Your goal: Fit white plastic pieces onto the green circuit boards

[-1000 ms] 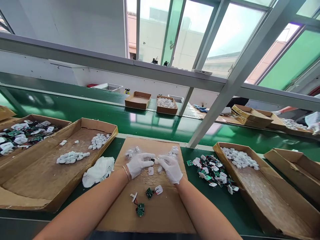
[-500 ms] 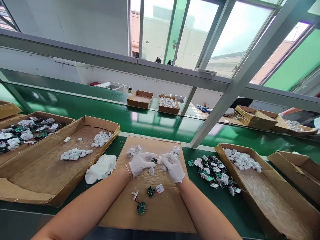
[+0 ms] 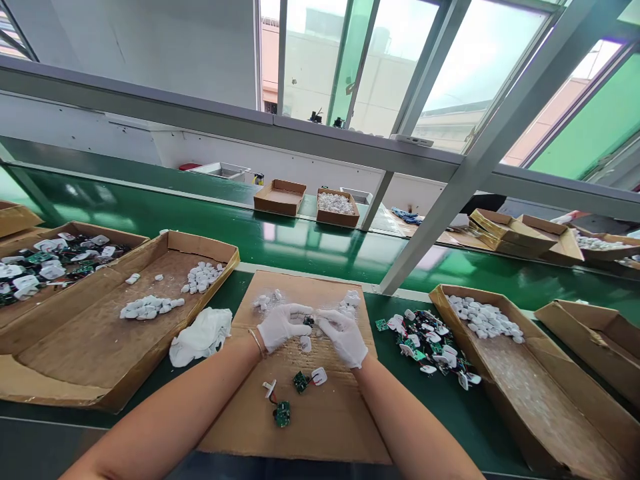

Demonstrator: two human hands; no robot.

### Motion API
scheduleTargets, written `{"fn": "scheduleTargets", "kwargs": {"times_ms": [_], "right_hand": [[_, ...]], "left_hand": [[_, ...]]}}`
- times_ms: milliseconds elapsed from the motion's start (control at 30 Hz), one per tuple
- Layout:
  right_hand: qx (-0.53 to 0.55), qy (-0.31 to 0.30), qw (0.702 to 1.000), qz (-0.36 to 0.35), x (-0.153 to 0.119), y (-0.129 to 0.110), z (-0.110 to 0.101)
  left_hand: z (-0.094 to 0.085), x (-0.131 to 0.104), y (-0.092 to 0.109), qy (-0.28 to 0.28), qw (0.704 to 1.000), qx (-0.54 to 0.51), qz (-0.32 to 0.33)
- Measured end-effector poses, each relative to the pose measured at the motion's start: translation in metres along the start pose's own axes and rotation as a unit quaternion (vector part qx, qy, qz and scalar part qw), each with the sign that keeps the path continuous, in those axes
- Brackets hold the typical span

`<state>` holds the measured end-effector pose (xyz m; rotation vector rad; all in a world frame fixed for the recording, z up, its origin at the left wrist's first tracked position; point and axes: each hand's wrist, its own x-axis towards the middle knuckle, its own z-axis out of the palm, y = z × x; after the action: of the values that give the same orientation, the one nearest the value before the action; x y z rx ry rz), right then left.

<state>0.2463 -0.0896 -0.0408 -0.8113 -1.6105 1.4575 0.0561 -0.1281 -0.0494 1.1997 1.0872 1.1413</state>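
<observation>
My left hand [image 3: 286,327], in a white glove, pinches a small dark-green circuit board [image 3: 309,321] between thumb and fingertips. A white plastic piece [image 3: 305,344] shows just below that board; whether wires join the two I cannot tell. My right hand [image 3: 344,337], also gloved, has its fingers closed right beside the board, and what lies in them is hidden. Nearer me on the cardboard sheet [image 3: 345,427] lie two wired boards, one circuit board [image 3: 300,381] with a white piece [image 3: 319,377] and another circuit board [image 3: 283,413] with a white connector piece [image 3: 270,388].
Small white parts lie in piles at the sheet's far left [image 3: 267,301] and far right [image 3: 350,301]. A heap of wired boards [image 3: 433,343] sits to the right, beside a cardboard tray [image 3: 540,380] of white pieces. Leftward are a white cloth [image 3: 200,337] and another tray [image 3: 90,333].
My right hand's fingertips have moved left, up against the board in my left hand. The small white piece seen between the hands earlier is now out of sight.
</observation>
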Motion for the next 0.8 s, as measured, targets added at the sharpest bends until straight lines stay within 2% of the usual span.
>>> {"fn": "scheduleTargets", "kwargs": {"times_ms": [67, 133, 200, 300, 400, 567, 700, 800], "right_hand": [[0.016, 0.009, 0.999, 0.032, 0.000, 0.005, 0.000], [0.022, 0.042, 0.999, 0.018, 0.000, 0.011, -0.001], [0.003, 0.056, 0.998, -0.036, 0.000, 0.015, -0.002], [-0.078, 0.021, 0.989, -0.127, 0.000, 0.015, -0.004], [-0.138, 0.008, 0.975, -0.176, -0.002, 0.015, -0.003], [-0.142, 0.046, 0.971, -0.189, -0.004, 0.018, 0.000], [-0.155, 0.032, 0.966, -0.203, -0.006, 0.012, 0.000], [-0.134, 0.016, 0.977, -0.167, -0.008, 0.007, -0.002]], "left_hand": [[-0.001, 0.000, -0.001, 0.021, 0.999, 0.050, 0.005], [-0.002, 0.000, -0.002, 0.037, 0.996, 0.084, 0.008], [-0.002, 0.000, -0.003, 0.048, 0.995, 0.088, 0.010], [0.001, 0.000, -0.004, 0.059, 0.996, 0.065, 0.020], [0.005, -0.002, -0.002, 0.075, 0.991, 0.099, 0.044], [0.008, -0.004, 0.005, 0.089, 0.982, 0.141, 0.086], [0.007, -0.005, 0.006, 0.080, 0.983, 0.138, 0.086], [0.008, -0.007, 0.007, 0.078, 0.984, 0.138, 0.079]]}}
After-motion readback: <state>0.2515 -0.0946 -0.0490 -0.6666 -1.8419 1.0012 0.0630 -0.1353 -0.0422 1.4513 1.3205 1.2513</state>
